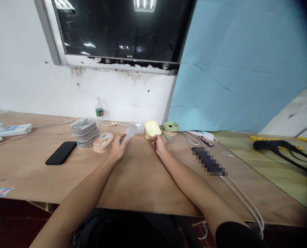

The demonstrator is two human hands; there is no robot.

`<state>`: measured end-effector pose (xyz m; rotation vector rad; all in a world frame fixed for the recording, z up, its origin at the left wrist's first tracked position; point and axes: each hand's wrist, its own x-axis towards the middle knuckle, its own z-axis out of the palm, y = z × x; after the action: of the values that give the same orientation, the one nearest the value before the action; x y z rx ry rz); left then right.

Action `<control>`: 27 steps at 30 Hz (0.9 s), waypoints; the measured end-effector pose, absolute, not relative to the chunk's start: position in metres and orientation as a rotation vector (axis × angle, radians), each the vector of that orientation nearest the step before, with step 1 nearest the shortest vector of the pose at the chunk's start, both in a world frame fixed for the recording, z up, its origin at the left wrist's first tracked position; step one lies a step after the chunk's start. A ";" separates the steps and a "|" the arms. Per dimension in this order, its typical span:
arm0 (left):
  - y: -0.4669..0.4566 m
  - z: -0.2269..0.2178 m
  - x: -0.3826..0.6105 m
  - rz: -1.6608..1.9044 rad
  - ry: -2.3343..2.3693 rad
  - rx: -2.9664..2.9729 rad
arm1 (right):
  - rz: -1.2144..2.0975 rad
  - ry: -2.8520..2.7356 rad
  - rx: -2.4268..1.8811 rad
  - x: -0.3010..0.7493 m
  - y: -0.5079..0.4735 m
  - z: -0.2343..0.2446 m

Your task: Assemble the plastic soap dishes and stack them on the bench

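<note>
My left hand [119, 147] is closed round a translucent plastic lid [131, 131], tilted up on edge above the table. My right hand [160, 143] has its fingers at the near right rim of a pale yellow plastic box [152, 127], apparently pinching it; the fingertips are partly hidden. Under the yellow box more of the same colour shows, like a stack. Just behind the lid sits a clear plastic piece [139, 126]. To the right of the yellow box stands a stack topped by a green box [170, 126]. Left of my left hand lies a lidded peach box [104, 142].
Grey lidded boxes [85, 132] are stacked at the left, near a black phone [61, 153]. A plastic bottle [99, 107] stands by the wall. A power strip [12, 129] lies far left. White cables [246, 205] and a pixelated dark object [209, 161] are at the right.
</note>
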<state>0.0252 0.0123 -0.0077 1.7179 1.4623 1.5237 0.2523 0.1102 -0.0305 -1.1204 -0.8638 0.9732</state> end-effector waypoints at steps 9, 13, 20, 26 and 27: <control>0.004 -0.002 0.030 1.473 1.446 1.932 | 1.081 -0.996 -0.923 0.252 0.105 -0.026; 0.003 -0.002 0.030 1.451 1.455 1.936 | 0.973 -1.160 -0.923 0.248 0.101 -0.024; 0.003 -0.003 0.030 1.421 1.438 1.943 | 0.752 -1.393 -0.972 0.256 0.106 -0.028; 0.000 0.001 0.031 1.391 1.460 1.958 | 0.496 -1.379 -1.022 0.259 0.118 -0.039; 0.000 0.001 0.031 1.389 1.458 1.963 | 0.451 -1.370 -1.041 0.260 0.120 -0.040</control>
<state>0.0311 -0.0002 0.0014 1.9626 1.4585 1.3890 0.2600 0.1196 -0.0401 -1.0407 -1.3702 0.4512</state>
